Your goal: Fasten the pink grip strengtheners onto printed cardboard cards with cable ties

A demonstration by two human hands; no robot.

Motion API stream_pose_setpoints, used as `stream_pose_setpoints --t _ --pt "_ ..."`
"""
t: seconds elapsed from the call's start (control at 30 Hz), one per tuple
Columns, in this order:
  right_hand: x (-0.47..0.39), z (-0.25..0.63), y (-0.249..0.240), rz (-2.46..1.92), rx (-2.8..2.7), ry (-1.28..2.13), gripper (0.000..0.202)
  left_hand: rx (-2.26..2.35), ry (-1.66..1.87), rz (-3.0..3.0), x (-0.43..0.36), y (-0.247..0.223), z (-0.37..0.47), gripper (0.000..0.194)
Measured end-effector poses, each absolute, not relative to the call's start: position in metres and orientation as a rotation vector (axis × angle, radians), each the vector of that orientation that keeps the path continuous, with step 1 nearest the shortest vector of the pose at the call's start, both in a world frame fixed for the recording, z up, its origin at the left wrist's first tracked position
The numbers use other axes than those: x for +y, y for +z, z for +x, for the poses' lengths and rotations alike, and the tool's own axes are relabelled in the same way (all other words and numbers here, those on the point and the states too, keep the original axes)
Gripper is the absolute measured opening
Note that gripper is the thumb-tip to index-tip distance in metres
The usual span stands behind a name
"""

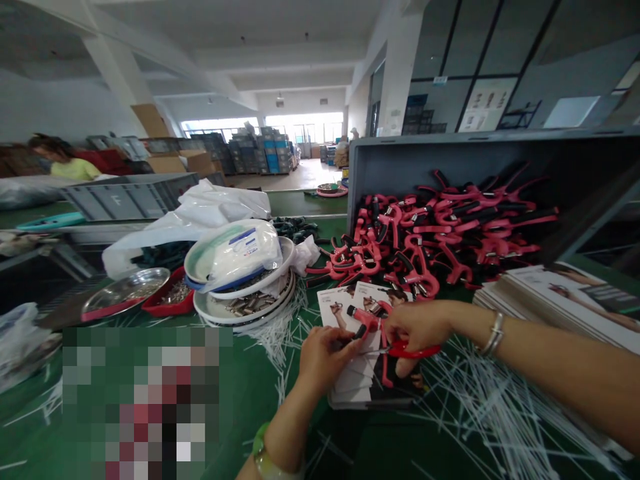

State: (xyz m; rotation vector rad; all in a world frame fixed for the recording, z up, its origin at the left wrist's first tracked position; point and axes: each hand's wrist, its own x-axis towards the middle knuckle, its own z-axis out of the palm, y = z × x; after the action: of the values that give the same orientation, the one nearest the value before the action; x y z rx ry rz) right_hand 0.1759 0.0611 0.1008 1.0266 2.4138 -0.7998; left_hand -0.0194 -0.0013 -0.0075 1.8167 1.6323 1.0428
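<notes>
On the green work surface, directly before the wearer, a pile of printed cards (350, 390) lies with its edges fanned, and a pink clamp (369, 319) with black ends rests over the top of it. The left hand (325, 353) is closed at one black end of the clamp, thumb and fingers drawn together; whether it also pinches a tie there cannot be told. The right hand (423, 325) is wrapped around red-handled scissors (425, 351), their blades pointing left towards the left fingertips; the fingers hide how far the blades are parted. The two hands are close together over the cards, each with its own hold. Judging by the scissors and the loose white ties (490, 407) strewn to the right, the step in hand looks like trimming a tie where the clamp meets its card, though the spot of the cut is covered. Such a cut calls for a steady left hand, fingertips clear of the blades, and the scissors kept nearly flat so that neither card nor clamp is nicked. Beyond the cards, a heap of similar pink clamps (450, 230) spills from a tipped grey crate (387, 163). Another stack of cards (500, 303) lies under the right forearm's far side, and stacked round trays (200, 312), with metal pieces (247, 304) in a lower one, stand to the left, near a red tray (186, 305).
</notes>
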Motion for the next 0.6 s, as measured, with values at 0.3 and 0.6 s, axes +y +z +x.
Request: stream_pose_setpoints --t 0.3,0.6 --pt "0.061 0.177 0.098 0.989 2.477 -0.76 0.039 1.57 0.973 1.791 0.003 -0.002 -0.023 0.028" --pt "0.05 0.178 0.097 0.871 2.494 -0.816 0.042 1.632 0.956 1.82 0.001 -0.002 -0.022 0.031"
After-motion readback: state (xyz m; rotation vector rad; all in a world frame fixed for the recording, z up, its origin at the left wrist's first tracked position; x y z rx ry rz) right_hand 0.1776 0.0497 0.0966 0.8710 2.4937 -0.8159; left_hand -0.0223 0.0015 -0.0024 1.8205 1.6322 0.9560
